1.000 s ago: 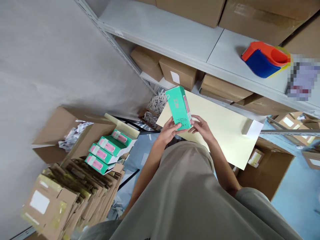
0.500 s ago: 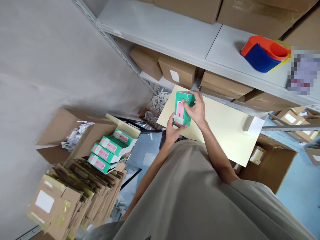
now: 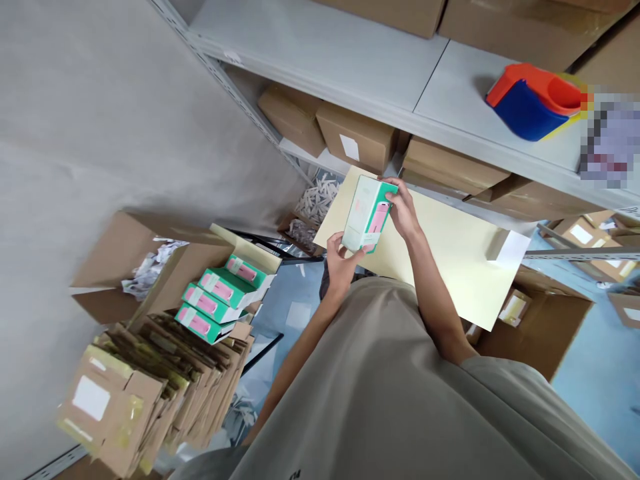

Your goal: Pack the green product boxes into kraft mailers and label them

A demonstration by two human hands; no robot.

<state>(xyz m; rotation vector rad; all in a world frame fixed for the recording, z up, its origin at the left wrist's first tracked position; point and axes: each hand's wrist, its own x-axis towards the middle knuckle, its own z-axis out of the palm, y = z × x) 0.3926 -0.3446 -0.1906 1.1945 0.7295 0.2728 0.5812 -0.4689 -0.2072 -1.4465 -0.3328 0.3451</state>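
Between my two hands is a green and white product box (image 3: pixel 364 212) with a pink item pictured on its green side. It is tilted above the pale yellow tabletop (image 3: pixel 450 260), its white side facing up and left. My left hand (image 3: pixel 341 265) grips the lower end, with fingers at the bottom corners. On the upper right edge my right hand (image 3: pixel 403 208) is closed, thumb over the green face. Several similar green boxes (image 3: pixel 216 288) lie in rows to the left, at the end of the tabletop's far side.
An open carton (image 3: pixel 113 260) with white paper scraps stands at left, above a stack of flattened cardboard (image 3: pixel 135 400). A shelf (image 3: pixel 320 60) with cartons runs along the back, bearing a red and blue tape dispenser (image 3: pixel 537 100). A small white box (image 3: pixel 507 248) sits at the table's right end.
The box has been turned in my hands: its white side now shows on the left, and the green pictured face has swung to the right. Both hands still hold it.
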